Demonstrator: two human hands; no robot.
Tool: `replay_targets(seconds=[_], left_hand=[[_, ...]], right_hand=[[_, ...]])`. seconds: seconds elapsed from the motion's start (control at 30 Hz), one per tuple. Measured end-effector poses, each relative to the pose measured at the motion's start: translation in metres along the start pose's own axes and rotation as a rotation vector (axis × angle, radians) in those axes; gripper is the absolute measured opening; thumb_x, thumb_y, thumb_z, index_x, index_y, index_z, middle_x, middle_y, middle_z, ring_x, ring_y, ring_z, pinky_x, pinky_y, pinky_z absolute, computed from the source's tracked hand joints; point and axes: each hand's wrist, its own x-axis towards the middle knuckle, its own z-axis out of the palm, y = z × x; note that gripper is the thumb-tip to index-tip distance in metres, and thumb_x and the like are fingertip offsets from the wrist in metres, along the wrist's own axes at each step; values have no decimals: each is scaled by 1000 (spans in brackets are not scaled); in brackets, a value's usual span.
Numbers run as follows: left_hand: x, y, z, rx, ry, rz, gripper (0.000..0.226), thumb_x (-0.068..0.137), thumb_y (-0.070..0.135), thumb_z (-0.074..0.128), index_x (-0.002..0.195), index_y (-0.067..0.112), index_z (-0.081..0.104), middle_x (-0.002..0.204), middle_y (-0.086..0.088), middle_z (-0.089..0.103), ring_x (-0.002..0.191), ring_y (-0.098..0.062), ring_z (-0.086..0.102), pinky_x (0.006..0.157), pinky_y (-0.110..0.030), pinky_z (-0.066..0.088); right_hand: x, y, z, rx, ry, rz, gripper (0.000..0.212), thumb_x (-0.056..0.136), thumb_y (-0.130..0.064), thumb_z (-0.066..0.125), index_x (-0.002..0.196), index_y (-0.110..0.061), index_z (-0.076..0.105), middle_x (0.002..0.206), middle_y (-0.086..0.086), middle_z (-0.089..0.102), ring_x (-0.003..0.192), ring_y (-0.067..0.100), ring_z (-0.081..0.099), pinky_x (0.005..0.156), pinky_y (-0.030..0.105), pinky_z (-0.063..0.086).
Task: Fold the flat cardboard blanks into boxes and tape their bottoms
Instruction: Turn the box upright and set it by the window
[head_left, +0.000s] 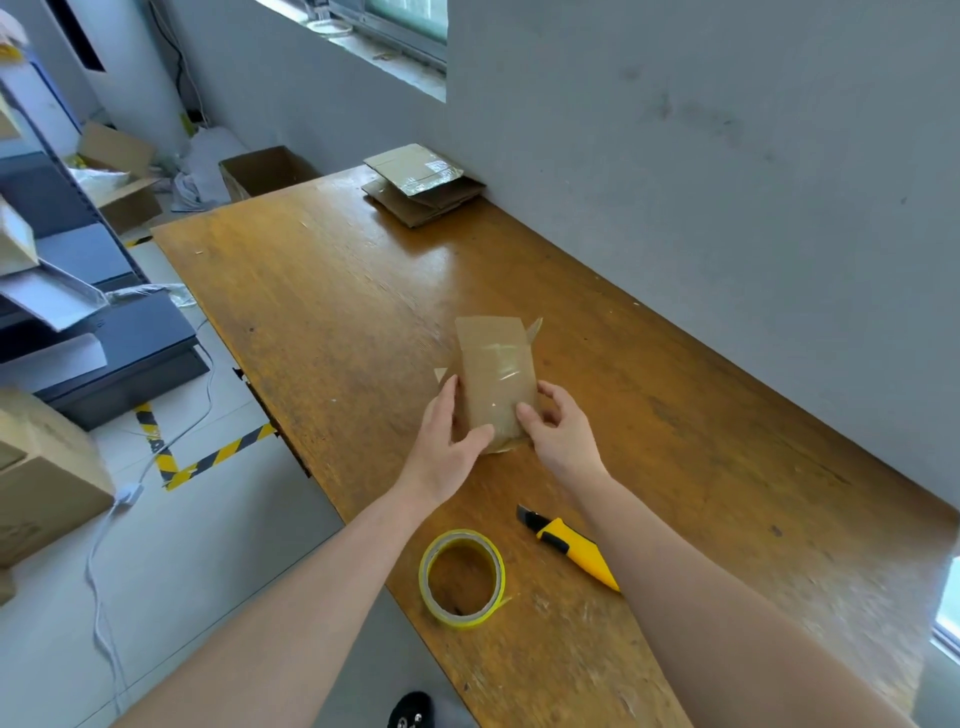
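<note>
A small brown cardboard box stands on the wooden table, with clear tape running across its upward face. My left hand holds its left side, thumb laid on the near end. My right hand grips the right side, thumb on the taped face and fingers curled round the edge. Small flaps stick out at the box's far right and left. A roll of yellow-edged tape lies flat near the table's front edge. A stack of flat cardboard blanks sits at the far end by the wall.
A yellow utility knife lies right of the tape roll, partly under my right forearm. The grey wall runs along the table's right side. Open cartons and shelving stand on the floor to the left, with a white cable trailing.
</note>
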Motion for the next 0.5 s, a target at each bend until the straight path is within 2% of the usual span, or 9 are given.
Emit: replay_targets(seconds=[0.07,0.1,0.2,0.23,0.3,0.37,0.4,0.47,0.5], left_hand=[[2,1,3,-61,-29,-73,89,80,48,58,151,40,6,152,7,21,138,-20,32,112,-50,32],[4,1,2,-37,-10,-85,85,85,50,57,152,40,4,152,6,20,137,-21,32,112,-50,32],[8,-2,-4,145,99,-56,72,98,40,47,152,38,1,146,-3,23,128,-22,42,106,-46,39],[8,-3,-6,164,99,-39,71,98,37,46,151,41,-1,144,-3,25,124,-21,45,105,-45,41],[8,-5,-10,180,59,-7,73,98,33,48,149,46,-2,136,0,29,118,-17,47,101,-42,44],[7,-6,-14,201,33,25,74,97,28,51,148,48,1,130,3,32,113,-13,48,97,-39,49],[8,-7,-15,194,29,35,74,97,26,53,148,48,4,130,5,32,112,-11,49,94,-38,50],[8,-8,-18,173,15,45,73,96,21,56,146,48,10,133,6,33,111,-8,48,90,-31,50],[8,-9,-19,177,6,58,73,95,18,57,145,48,13,135,7,34,112,-6,48,90,-29,49]], right_hand=[[0,4,1,59,-23,33,44,94,-24,62,136,-25,47,125,1,59,108,18,58,92,40,53],[0,4,2,59,-39,39,41,93,-23,64,131,-25,48,121,1,60,104,16,60,88,38,54],[5,1,7,-24,-36,17,27,88,-24,69,109,-23,52,108,-2,61,88,7,59,67,21,49],[5,-2,9,-55,-12,18,26,86,-29,70,103,-22,52,103,-2,62,83,6,58,61,20,47],[5,-7,14,-134,41,23,39,81,-47,72,101,-21,49,94,-8,59,77,5,57,55,19,44],[5,-9,17,-206,92,-1,51,77,-58,72,105,-24,47,92,-15,55,78,4,56,58,22,46],[5,-9,18,-212,114,-17,50,78,-61,69,106,-25,47,94,-14,56,80,6,57,61,24,49],[4,-10,18,-184,167,7,50,86,-64,55,112,-21,54,106,-7,64,90,12,62,71,32,55],[4,-12,17,-162,187,35,58,89,-67,46,120,-18,56,114,-3,64,99,17,62,80,38,56]])
